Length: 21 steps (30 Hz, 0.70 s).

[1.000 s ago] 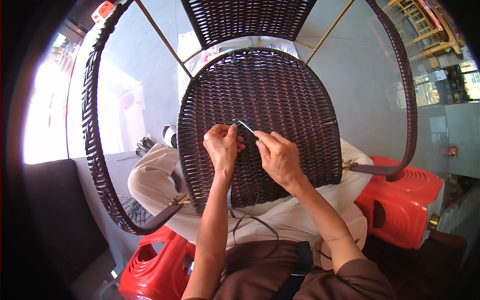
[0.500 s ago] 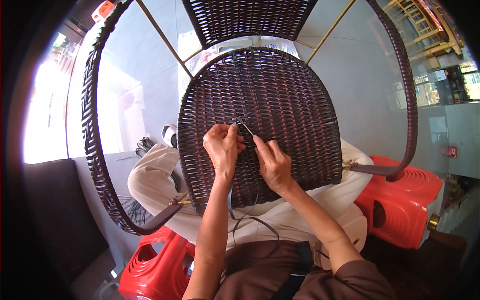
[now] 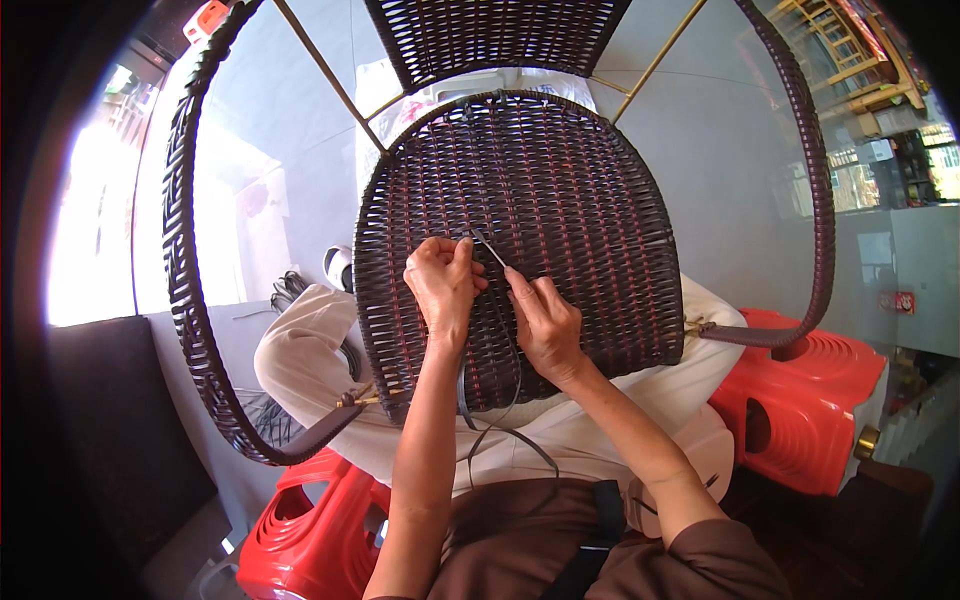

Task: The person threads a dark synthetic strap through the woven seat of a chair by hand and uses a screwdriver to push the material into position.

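Across my lap lies the woven seat (image 3: 590,220) of a wicker chair, dark brown with reddish strands. My right hand (image 3: 546,325) grips a thin metal tool (image 3: 490,247) like a flat-tipped awl, its tip at the weave beside my left fingertips. My left hand (image 3: 442,285) rests on the seat with thumb and fingers pinched on a dark flat weaving strip (image 3: 461,395). That strip runs down from the hands, over the seat's near edge, and loops on my light trousers. The tool's handle is hidden in my right palm.
The chair's wrapped arm hoops (image 3: 180,240) curve up on both sides, and its woven backrest (image 3: 500,40) stands beyond the seat. Red plastic stools (image 3: 805,400) stand at right and lower left. A coil of dark strips (image 3: 290,292) lies left of my knee. Wooden furniture (image 3: 850,50) stands far right.
Both hands and the tool stay at nearly the same spot on the weave. The loose strip by my lap has shifted slightly.
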Each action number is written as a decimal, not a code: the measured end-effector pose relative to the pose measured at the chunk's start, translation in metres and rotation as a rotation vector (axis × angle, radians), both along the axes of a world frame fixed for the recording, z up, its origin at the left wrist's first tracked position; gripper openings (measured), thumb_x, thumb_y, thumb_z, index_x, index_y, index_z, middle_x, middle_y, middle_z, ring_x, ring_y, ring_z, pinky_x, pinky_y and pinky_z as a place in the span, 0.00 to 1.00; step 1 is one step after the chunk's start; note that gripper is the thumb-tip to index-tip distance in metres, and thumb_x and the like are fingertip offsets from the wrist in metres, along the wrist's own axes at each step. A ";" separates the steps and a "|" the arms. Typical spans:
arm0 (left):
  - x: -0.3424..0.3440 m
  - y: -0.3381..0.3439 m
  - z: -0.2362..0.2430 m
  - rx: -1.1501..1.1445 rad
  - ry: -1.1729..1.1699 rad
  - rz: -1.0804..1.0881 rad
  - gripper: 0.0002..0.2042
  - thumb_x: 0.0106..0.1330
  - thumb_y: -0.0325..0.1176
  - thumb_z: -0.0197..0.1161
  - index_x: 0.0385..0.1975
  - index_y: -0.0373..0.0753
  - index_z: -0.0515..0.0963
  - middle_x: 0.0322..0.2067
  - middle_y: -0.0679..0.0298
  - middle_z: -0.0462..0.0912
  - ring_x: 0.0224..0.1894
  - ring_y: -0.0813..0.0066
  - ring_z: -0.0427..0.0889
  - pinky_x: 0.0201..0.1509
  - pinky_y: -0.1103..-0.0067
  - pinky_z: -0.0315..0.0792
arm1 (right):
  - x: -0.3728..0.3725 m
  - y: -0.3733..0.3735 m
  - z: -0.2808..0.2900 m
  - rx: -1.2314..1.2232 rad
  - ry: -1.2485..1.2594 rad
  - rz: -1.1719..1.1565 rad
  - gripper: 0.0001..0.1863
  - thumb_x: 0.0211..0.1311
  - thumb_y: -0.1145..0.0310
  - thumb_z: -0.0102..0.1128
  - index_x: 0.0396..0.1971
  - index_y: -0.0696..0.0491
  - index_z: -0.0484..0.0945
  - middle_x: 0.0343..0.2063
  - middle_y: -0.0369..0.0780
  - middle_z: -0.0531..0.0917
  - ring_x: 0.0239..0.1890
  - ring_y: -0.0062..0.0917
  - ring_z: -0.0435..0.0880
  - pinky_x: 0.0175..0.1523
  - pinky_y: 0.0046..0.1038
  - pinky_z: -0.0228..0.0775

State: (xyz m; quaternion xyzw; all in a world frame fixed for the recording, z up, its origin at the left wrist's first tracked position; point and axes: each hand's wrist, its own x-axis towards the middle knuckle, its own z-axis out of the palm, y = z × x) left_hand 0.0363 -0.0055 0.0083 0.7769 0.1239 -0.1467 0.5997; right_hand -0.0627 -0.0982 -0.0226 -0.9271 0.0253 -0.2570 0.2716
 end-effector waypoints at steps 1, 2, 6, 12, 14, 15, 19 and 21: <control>0.000 0.000 0.000 0.001 0.000 0.001 0.09 0.58 0.31 0.59 0.22 0.30 0.75 0.15 0.61 0.77 0.12 0.81 0.74 0.14 0.87 0.67 | 0.000 0.000 -0.001 -0.001 -0.001 -0.001 0.18 0.51 0.81 0.56 0.45 0.59 0.74 0.21 0.37 0.69 0.17 0.23 0.73 0.19 0.23 0.65; 0.000 0.000 -0.001 0.008 -0.012 -0.003 0.10 0.58 0.31 0.59 0.22 0.29 0.75 0.15 0.61 0.78 0.12 0.81 0.75 0.14 0.86 0.68 | 0.000 0.000 -0.002 -0.002 -0.002 -0.003 0.18 0.51 0.81 0.56 0.45 0.59 0.74 0.21 0.37 0.69 0.17 0.23 0.73 0.19 0.22 0.65; 0.000 0.001 0.000 0.035 -0.028 -0.017 0.10 0.58 0.31 0.60 0.23 0.29 0.74 0.15 0.61 0.78 0.13 0.80 0.75 0.14 0.86 0.68 | 0.001 0.001 -0.001 0.001 -0.017 -0.003 0.18 0.51 0.81 0.56 0.45 0.59 0.74 0.20 0.37 0.69 0.17 0.23 0.73 0.19 0.22 0.65; -0.003 0.008 0.005 -0.086 0.036 -0.041 0.11 0.59 0.32 0.59 0.28 0.27 0.74 0.19 0.59 0.78 0.16 0.77 0.77 0.18 0.85 0.72 | 0.001 0.000 0.000 0.009 -0.015 -0.003 0.17 0.52 0.80 0.56 0.45 0.59 0.74 0.20 0.37 0.69 0.18 0.23 0.73 0.19 0.23 0.66; -0.005 0.015 0.006 -0.092 0.078 -0.047 0.10 0.58 0.30 0.59 0.28 0.27 0.75 0.19 0.58 0.79 0.16 0.77 0.78 0.18 0.85 0.72 | 0.001 0.000 0.001 0.007 -0.020 -0.002 0.17 0.52 0.80 0.57 0.45 0.59 0.74 0.20 0.37 0.69 0.18 0.23 0.73 0.19 0.23 0.66; -0.006 0.017 0.006 -0.098 0.120 -0.052 0.09 0.58 0.29 0.59 0.28 0.26 0.75 0.19 0.56 0.79 0.16 0.76 0.79 0.18 0.84 0.73 | 0.001 0.000 0.001 0.007 -0.018 -0.003 0.17 0.52 0.80 0.57 0.45 0.59 0.74 0.20 0.37 0.69 0.18 0.23 0.73 0.19 0.23 0.66; -0.008 0.017 0.004 -0.125 0.081 -0.022 0.07 0.58 0.27 0.58 0.27 0.26 0.76 0.18 0.58 0.79 0.15 0.78 0.78 0.17 0.85 0.72 | 0.001 0.001 0.002 0.000 -0.021 -0.002 0.18 0.52 0.79 0.57 0.46 0.59 0.74 0.20 0.37 0.70 0.18 0.22 0.73 0.19 0.23 0.66; -0.008 0.015 0.000 -0.114 0.069 -0.014 0.07 0.58 0.26 0.58 0.27 0.26 0.76 0.18 0.58 0.79 0.15 0.78 0.77 0.17 0.86 0.72 | 0.001 0.000 0.001 -0.007 -0.026 -0.002 0.18 0.52 0.79 0.57 0.46 0.59 0.74 0.21 0.37 0.70 0.18 0.22 0.73 0.19 0.23 0.66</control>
